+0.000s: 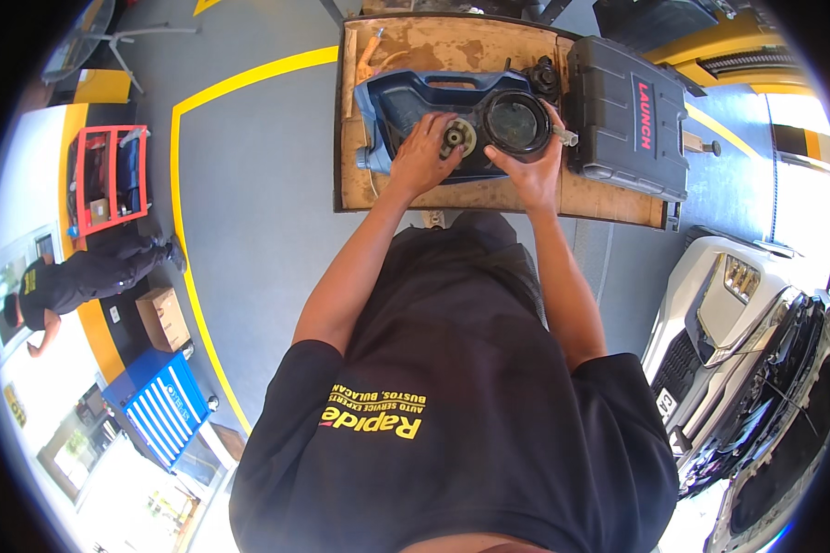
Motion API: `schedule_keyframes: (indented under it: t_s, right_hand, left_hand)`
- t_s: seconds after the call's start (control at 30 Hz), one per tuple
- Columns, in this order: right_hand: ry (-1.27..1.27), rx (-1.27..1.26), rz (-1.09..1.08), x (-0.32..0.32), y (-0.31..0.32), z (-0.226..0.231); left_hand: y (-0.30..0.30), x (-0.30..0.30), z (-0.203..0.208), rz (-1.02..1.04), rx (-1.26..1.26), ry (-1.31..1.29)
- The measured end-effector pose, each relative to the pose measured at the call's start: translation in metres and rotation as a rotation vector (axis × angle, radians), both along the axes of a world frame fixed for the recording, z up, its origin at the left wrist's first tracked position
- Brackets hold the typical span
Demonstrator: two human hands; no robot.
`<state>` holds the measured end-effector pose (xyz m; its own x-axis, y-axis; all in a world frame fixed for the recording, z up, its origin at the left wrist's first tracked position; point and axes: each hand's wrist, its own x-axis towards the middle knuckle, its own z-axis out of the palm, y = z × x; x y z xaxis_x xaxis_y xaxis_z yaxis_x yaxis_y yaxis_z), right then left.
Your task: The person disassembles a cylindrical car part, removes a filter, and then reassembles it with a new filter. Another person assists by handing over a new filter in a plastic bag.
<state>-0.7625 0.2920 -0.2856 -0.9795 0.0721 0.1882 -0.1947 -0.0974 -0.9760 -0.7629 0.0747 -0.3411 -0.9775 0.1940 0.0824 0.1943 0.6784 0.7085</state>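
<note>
Both of my hands are over a blue plastic jug-shaped tray (387,97) on a worn wooden tabletop. My left hand (420,158) is closed around a round, pale metal-looking part with a ringed hub (456,137); its exact kind is unclear. Beside it, my right hand (531,177) grips a round black cup (516,123) by its rim, thumb in front and fingers round the right side. The cup's inside looks dark and wet. A small pale fitting (567,137) sticks out by the right fingertips; I cannot tell whether it is attached.
A closed black hard case (618,120) stands at the tabletop's right. Behind the tray lie a dark mechanical part (544,77) and an orange tool-like item (369,57). A white vehicle (710,295) is at right. Another person (83,276) stands far left, near a blue cabinet (166,415).
</note>
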Motion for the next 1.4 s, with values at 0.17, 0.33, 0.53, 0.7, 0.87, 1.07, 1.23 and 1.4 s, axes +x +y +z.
schedule_keyframes:
  t_s: [0.17, 0.33, 0.53, 0.7, 0.87, 1.07, 1.23, 1.4]
  right_hand:
    - [0.001, 0.053, 0.003, 0.003, 0.002, 0.005]
    - [-0.032, 0.062, 0.010, 0.005, 0.002, 0.007]
    - [-0.010, 0.043, 0.025, 0.006, 0.003, 0.007]
    - [0.007, 0.168, 0.004, 0.008, 0.008, 0.005]
    - [-0.058, 0.101, -0.006, 0.007, 0.003, 0.000]
    - [-0.065, 0.072, 0.005, 0.006, -0.002, -0.006]
    - [-0.067, 0.047, -0.012, 0.009, -0.006, -0.008]
    - [-0.038, 0.177, -0.004, 0.008, -0.003, -0.007]
  left_hand:
    - [0.002, -0.001, 0.005, 0.010, 0.007, -0.025]
    - [0.003, -0.002, 0.007, 0.012, 0.017, -0.043]
    - [0.004, 0.000, 0.013, 0.007, 0.034, -0.032]
    - [0.006, -0.003, 0.012, 0.015, 0.007, -0.048]
    - [0.007, -0.005, 0.013, 0.016, 0.007, -0.051]
    - [0.008, -0.006, 0.013, 0.023, 0.001, -0.047]
    - [0.008, -0.008, 0.015, 0.011, 0.004, -0.034]
    - [0.008, -0.009, 0.014, 0.009, 0.003, -0.021]
